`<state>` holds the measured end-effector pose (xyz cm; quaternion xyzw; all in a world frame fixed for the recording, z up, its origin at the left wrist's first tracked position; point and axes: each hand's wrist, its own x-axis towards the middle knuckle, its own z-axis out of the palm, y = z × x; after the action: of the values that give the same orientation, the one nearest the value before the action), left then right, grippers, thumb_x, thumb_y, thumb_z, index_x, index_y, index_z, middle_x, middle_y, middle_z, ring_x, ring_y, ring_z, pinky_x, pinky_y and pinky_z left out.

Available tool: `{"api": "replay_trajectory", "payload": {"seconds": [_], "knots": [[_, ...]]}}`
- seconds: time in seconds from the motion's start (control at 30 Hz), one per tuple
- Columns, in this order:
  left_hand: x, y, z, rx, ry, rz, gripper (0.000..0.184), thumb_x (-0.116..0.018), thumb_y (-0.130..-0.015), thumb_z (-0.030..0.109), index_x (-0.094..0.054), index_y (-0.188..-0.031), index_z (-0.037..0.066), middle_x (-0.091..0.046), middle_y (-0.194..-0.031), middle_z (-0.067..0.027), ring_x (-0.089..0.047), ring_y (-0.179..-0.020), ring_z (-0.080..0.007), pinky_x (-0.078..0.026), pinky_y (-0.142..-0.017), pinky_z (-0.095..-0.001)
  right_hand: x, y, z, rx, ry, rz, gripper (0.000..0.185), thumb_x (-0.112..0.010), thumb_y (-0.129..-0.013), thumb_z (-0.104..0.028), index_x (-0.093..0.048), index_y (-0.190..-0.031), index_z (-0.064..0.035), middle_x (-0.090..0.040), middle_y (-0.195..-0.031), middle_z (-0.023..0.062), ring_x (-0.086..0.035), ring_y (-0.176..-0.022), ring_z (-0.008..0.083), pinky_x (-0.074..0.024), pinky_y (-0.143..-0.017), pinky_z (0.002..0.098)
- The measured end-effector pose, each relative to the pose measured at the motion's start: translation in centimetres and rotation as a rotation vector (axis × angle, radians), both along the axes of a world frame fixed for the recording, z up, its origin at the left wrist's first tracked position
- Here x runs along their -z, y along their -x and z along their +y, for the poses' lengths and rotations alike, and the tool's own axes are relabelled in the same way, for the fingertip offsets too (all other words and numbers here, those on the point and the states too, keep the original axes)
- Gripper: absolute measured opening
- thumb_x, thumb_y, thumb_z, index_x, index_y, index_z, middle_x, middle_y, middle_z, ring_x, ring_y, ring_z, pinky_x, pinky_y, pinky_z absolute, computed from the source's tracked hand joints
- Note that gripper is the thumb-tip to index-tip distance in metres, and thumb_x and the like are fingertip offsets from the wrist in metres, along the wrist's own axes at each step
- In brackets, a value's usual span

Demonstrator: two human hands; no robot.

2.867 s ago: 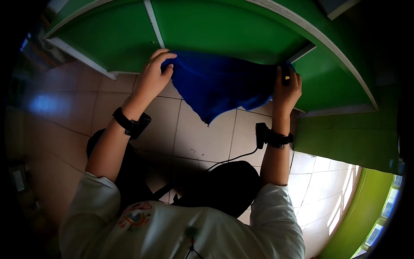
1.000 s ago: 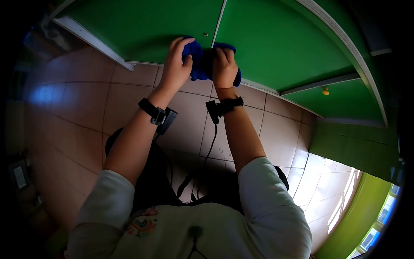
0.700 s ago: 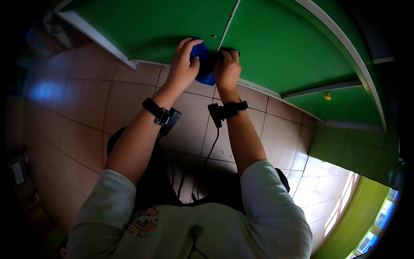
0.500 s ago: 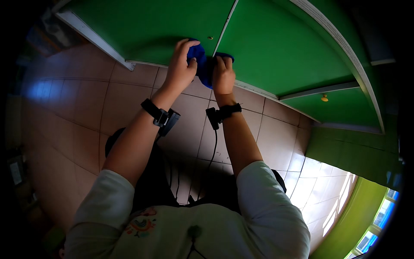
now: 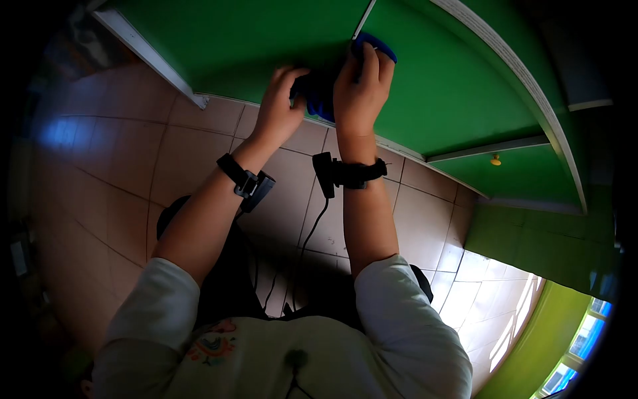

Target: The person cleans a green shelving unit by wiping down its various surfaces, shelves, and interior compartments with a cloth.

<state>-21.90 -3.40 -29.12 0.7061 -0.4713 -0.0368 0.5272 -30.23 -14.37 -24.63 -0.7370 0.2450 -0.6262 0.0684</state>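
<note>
A dark blue cloth (image 5: 320, 106) is bunched between my two hands, low against the green panel (image 5: 438, 80). My left hand (image 5: 280, 100) is curled around its left end, fingertips at the panel's lower part. Higher up, my right hand (image 5: 364, 83) grips the other end, and a blue fold shows beyond its fingers beside the white seam strip (image 5: 363, 18). Much of the cloth lies in shadow or behind my right hand. Each wrist wears a black strap with a small device.
Beige floor tiles (image 5: 206, 149) lie below the panel. A yellow knob (image 5: 496, 159) sits on a green section at the right, near a green cloth cover (image 5: 518, 233). A black cable (image 5: 307, 243) hangs from the right wrist device. Sunlight falls on tiles at the lower right.
The cloth was spread between my hands, then gathered as they came together. Most recently my right hand has moved up and slightly right, while my left hand has stayed nearly in place.
</note>
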Motion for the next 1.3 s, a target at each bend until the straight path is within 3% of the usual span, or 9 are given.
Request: {"api": "replay_trajectory", "payload": {"seconds": [0.17,0.57,0.67,0.77,0.87,0.93,1.03,1.2,1.3], "knots": [[-0.4,0.2,0.4,0.015,-0.001,-0.019,0.052,-0.056,-0.078,-0.009,-0.053,-0.127,0.009,-0.049,-0.130,-0.0140,-0.048,-0.124,-0.0321,-0.040,-0.101,-0.0350,5.4,0.6,0.3,0.002,-0.056,0.126,0.026,-0.060,-0.084,0.001,-0.061,-0.110,-0.0010,-0.059,-0.103,0.0145,-0.064,-0.080,0.0332,-0.0542,-0.062,0.0379],[-1.1,2.0,-1.8,0.110,0.056,-0.032,0.035,-0.055,-0.085,-0.005,-0.056,-0.118,0.004,-0.059,-0.114,-0.0167,-0.058,-0.111,-0.0343,-0.045,-0.095,-0.0366,4.0,1.9,0.5,-0.211,-0.253,0.194,0.031,-0.058,-0.081,-0.002,-0.061,-0.112,0.0010,-0.060,-0.103,0.0176,-0.063,-0.081,0.0378,-0.0528,-0.065,0.0430],[-1.0,2.2,-2.0,0.049,0.060,-0.043,0.039,-0.056,-0.084,-0.004,-0.050,-0.123,0.004,-0.059,-0.116,-0.0194,-0.057,-0.108,-0.0383,-0.047,-0.091,-0.0406,3.2,2.2,1.1,-0.199,-0.293,0.316,0.039,-0.058,-0.083,-0.003,-0.056,-0.121,-0.0011,-0.059,-0.102,0.0169,-0.063,-0.079,0.0380,-0.0531,-0.063,0.0426],[-2.4,2.8,-1.9,-0.104,0.135,0.226,0.059,-0.057,-0.087,-0.002,-0.034,-0.142,0.007,-0.059,-0.117,-0.0228,-0.058,-0.107,-0.0387,-0.047,-0.090,-0.0411,2.8,1.9,2.1,-0.133,-0.209,0.167,0.051,-0.057,-0.084,-0.004,-0.047,-0.133,-0.0034,-0.057,-0.099,0.0162,-0.063,-0.074,0.0371,-0.0524,-0.058,0.0416],[-3.2,0.9,-1.8,-0.253,0.192,0.133,0.081,-0.056,-0.088,-0.003,-0.010,-0.153,0.010,-0.058,-0.116,-0.0267,-0.059,-0.104,-0.0393,-0.048,-0.088,-0.0419,0.2,1.9,2.4,-0.083,-0.215,0.138,0.057,-0.056,-0.084,-0.003,-0.042,-0.140,-0.0046,-0.057,-0.097,0.0160,-0.061,-0.070,0.0353,-0.0513,-0.055,0.0409],[-3.6,0.0,-1.6,-0.196,0.018,0.002,0.099,-0.059,-0.085,-0.004,0.010,-0.154,0.015,-0.060,-0.105,-0.0185,-0.061,-0.095,-0.0321,-0.049,-0.085,-0.0384,-0.1,1.9,1.8,-0.079,-0.188,0.146,0.064,-0.055,-0.084,-0.002,-0.037,-0.146,-0.0065,-0.056,-0.097,0.0164,-0.060,-0.067,0.0332,-0.0498,-0.052,0.0399],[-3.7,0.0,-1.7,-0.184,-0.166,-0.055,0.107,-0.057,-0.080,-0.007,0.025,-0.148,0.008,-0.062,-0.105,-0.0242,-0.063,-0.092,-0.0418,-0.051,-0.080,-0.0440,-0.2,2.0,2.8,-0.116,-0.155,0.145,0.063,-0.056,-0.083,0.000,-0.040,-0.144,-0.0047,-0.056,-0.094,0.0156,-0.057,-0.066,0.0301,-0.0479,-0.053,0.0379],[-4.3,0.2,-2.3,-0.200,-0.186,-0.054,0.105,-0.058,-0.079,-0.007,0.024,-0.145,-0.004,-0.064,-0.096,-0.0258,-0.064,-0.084,-0.0426,-0.052,-0.073,-0.0448,-0.5,2.9,3.6,-0.122,0.125,0.115,0.058,-0.058,-0.082,0.004,-0.048,-0.138,-0.0023,-0.056,-0.092,0.0161,-0.057,-0.066,0.0267,-0.0472,-0.055,0.0362],[-4.4,0.5,-2.0,-0.198,-0.169,-0.085,0.105,-0.059,-0.078,-0.007,0.022,-0.144,-0.007,-0.064,-0.088,-0.0264,-0.064,-0.078,-0.0427,-0.052,-0.069,-0.0447,-0.8,3.9,3.0,-0.060,0.017,0.040,0.057,-0.059,-0.081,0.006,-0.048,-0.137,0.0007,-0.054,-0.089,0.0124,-0.050,-0.064,0.0213,-0.0424,-0.055,0.0322]]}}
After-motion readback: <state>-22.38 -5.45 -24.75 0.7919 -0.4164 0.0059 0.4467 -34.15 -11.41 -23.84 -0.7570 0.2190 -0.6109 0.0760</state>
